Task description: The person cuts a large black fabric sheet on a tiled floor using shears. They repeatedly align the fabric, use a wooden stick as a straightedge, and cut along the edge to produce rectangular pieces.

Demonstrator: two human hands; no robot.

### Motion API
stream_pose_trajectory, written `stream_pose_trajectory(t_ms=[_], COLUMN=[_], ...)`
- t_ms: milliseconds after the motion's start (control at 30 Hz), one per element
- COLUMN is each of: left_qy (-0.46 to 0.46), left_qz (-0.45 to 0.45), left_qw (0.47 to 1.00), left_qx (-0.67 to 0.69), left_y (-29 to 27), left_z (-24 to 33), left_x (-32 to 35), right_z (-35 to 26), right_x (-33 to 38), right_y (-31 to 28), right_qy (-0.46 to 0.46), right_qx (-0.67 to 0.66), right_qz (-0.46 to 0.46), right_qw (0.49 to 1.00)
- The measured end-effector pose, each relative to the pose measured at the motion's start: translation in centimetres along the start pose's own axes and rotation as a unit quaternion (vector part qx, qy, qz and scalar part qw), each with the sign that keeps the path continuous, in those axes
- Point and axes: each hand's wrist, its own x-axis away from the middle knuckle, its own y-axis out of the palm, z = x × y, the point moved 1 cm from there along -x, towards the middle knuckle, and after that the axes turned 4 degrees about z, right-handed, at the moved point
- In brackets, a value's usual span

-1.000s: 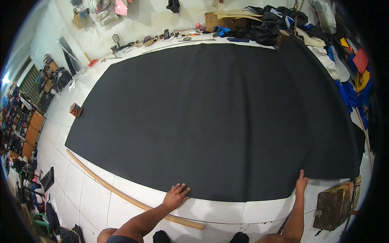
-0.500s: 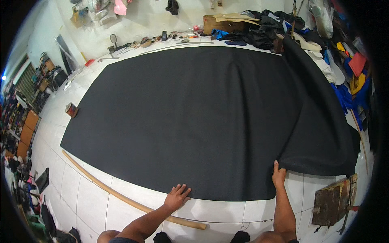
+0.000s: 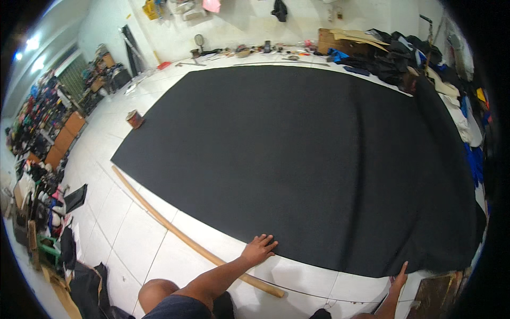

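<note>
A large sheet of black material (image 3: 255, 149) covers much of the white tiled floor in front of me, with soft ridges running along its right part. My left hand (image 3: 259, 250) lies on the sheet's near edge, fingers spread and pressed down flat. Farther right, my right hand (image 3: 398, 278) is at the near right edge of the sheet, one digit stretched along it and the others curled around the edge. Between my knees and the sheet lies a long pale wooden pole (image 3: 196, 247), passing beneath my left forearm.
A rusty can (image 3: 134, 119) stands at the sheet's left edge. A worn wooden block (image 3: 436, 295) sits beside my right hand. Along the back wall lie small tools, a cardboard box (image 3: 332, 42) and heaped dark cloth (image 3: 398, 58). Cluttered piles line the left side.
My right hand has drawn the sheet's folded right part toward me and to the right, so the fold lies flatter. My left hand still rests on the near edge. The view has turned left.
</note>
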Motion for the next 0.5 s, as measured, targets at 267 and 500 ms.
stream_pose_trajectory(t_ms=[267,500], left_qy=[-0.007,-0.020], left_qz=[0.015,0.093], left_qw=[1.000,0.994], left_qx=[0.020,0.047], left_y=[-0.8,1.2], left_z=[-0.6,1.0], left_x=[-0.6,-0.6], right_z=[1.5,2.4], right_x=[6.3,-0.4], right_y=[3.5,1.6], right_qy=[-0.081,-0.174], right_qx=[0.074,0.186], right_qz=[-0.135,0.039], right_qw=[0.985,0.966])
